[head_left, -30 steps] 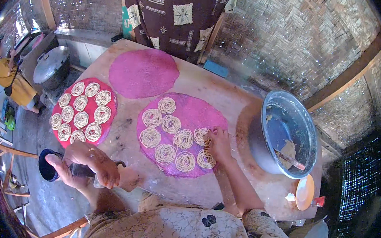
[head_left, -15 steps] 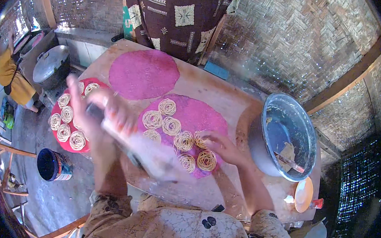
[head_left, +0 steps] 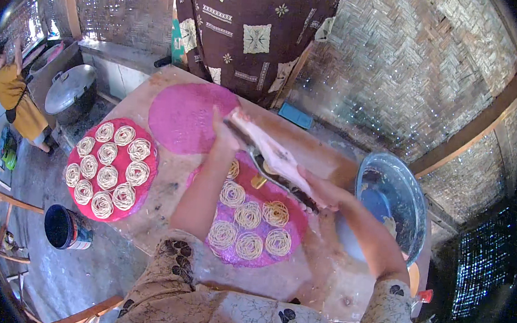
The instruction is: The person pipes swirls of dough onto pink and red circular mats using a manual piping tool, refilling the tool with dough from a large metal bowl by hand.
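My left hand (head_left: 228, 133) and my right hand (head_left: 322, 191) are closed on the two ends of a long two-handled dough press (head_left: 274, 156). Its upper bar is pale, its lower part dark, and a brassy cylinder (head_left: 259, 181) shows beneath. The press is slanted over the far side of the middle pink mat (head_left: 294, 210). On that mat lie several pale noodle coils (head_left: 247, 215); one coil (head_left: 275, 213) near the right edge looks yellower. Press and arms hide part of the mat's far side.
On the left, a red-pink mat (head_left: 154, 180) bears many noodle coils. A bare pink mat (head_left: 183, 119) lies farther back. The large basin (head_left: 422, 202) at right holds dough and blue water-like contents. A dark bucket (head_left: 62, 228) and lidded pot (head_left: 69, 95) stand left; another person (head_left: 17, 97) is beyond.
The press has swung from my left side to over the middle mat. My right hand has left the coils and taken hold of its other end. The view has shifted slightly.
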The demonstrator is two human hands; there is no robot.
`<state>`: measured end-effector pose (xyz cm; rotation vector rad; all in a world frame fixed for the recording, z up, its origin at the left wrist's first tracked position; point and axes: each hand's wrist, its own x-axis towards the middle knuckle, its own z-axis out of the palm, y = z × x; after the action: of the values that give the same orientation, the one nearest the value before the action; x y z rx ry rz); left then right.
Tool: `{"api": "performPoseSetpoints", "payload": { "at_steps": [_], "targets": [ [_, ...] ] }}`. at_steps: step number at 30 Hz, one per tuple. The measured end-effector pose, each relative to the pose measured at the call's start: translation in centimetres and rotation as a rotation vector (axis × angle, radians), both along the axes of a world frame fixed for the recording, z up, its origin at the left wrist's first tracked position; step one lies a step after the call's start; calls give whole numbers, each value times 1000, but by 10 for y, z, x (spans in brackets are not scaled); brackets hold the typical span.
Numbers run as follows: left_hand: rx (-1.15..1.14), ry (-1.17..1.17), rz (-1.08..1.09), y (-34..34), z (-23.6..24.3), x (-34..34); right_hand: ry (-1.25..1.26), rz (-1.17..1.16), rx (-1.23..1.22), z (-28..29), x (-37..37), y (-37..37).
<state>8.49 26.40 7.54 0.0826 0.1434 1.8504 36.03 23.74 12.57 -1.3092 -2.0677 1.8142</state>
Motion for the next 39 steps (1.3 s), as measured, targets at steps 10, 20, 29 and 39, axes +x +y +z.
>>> {"api": "performPoseSetpoints", "payload": {
  "at_steps": [10, 20, 29, 39],
  "targets": [
    [98, -39, 70, -10, -20, -18, -320, 90, 45, -1, -21, 8],
    [-27, -121, 73, -1, -2, -7, -473, 64, 330, 58, -22, -12],
    [-90, -193, 33, -21, 1, 11, -464, 106, 208, 45, 2, -7],
    [68, -30, 53, -2, -14, -29, -395, -26, 258, 22, -34, -10]
  ]
}}
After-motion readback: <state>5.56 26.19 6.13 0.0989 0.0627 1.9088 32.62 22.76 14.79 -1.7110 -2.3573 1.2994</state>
